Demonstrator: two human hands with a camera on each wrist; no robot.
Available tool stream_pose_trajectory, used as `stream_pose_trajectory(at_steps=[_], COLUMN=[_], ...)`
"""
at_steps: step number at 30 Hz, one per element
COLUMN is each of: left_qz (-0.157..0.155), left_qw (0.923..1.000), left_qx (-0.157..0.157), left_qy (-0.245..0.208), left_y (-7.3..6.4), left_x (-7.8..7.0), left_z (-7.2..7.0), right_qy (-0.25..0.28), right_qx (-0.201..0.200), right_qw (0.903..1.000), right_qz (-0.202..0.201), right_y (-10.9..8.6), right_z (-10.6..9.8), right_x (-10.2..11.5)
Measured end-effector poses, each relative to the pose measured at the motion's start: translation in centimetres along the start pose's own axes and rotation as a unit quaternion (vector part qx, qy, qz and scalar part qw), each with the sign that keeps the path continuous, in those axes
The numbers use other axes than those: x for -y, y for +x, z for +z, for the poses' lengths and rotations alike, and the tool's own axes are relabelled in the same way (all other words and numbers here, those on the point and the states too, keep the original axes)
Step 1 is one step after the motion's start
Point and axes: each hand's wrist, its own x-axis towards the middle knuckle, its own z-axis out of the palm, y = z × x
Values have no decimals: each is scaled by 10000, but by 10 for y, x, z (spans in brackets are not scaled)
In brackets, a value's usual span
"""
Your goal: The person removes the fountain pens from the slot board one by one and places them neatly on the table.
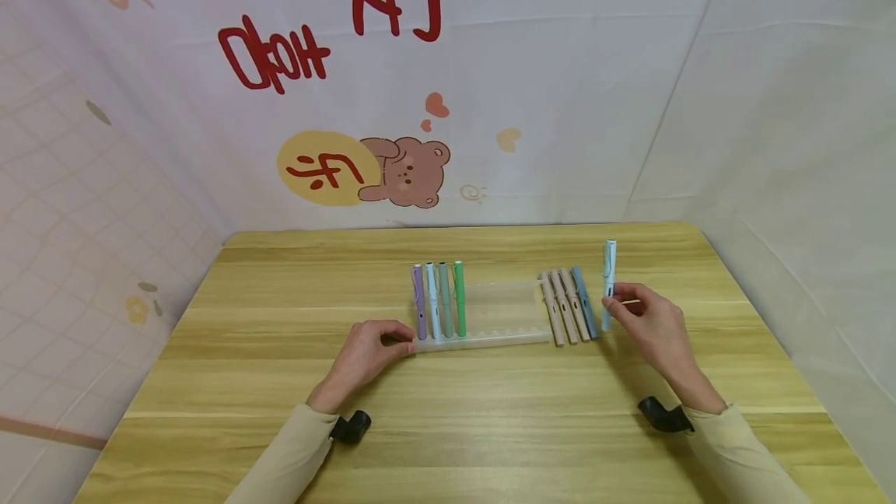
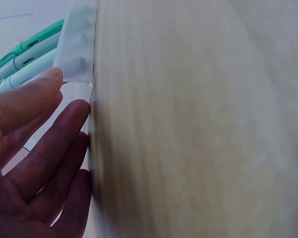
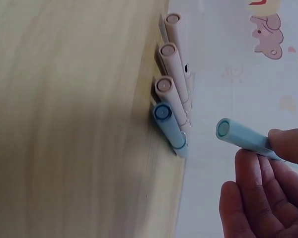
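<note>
My right hand [image 1: 647, 325] pinches a capped light blue pen [image 1: 610, 263] between thumb and fingertips. The pen is upright, above the table and right of a row of lying pens. In the right wrist view its round end [image 3: 223, 129] points toward the lying blue pen [image 3: 171, 129]. My left hand [image 1: 371, 352] grips the left end of a clear plastic pen rack [image 1: 500, 341] with thumb and index finger. Standing in the rack's left part are a purple pen [image 1: 420, 306], a pale blue pen [image 1: 433, 302], a grey-green pen [image 1: 445, 302] and a green pen [image 1: 460, 302].
Several pinkish-beige pens [image 1: 562, 306] lie side by side with the blue pen [image 1: 586, 306] just right of the rack. The wood-grain table [image 1: 483, 426] meets a printed cloth backdrop [image 1: 560, 99] behind and at both sides.
</note>
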Motion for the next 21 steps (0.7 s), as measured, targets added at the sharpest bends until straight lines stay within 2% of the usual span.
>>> stream_pose_trajectory(at_steps=[11,21], left_qz=[-4,-21], left_qw=[10000,10000], left_qx=[-11,-8], left_qy=[-9,35], left_y=[2,4], left_x=[-3,-3], left_z=[-2,-1], right_qy=[-145,12], right_qx=[389,879], right_qw=[9990,9950], right_qz=[163,467], right_y=[9,16], right_z=[-8,-10], right_x=[-3,-9])
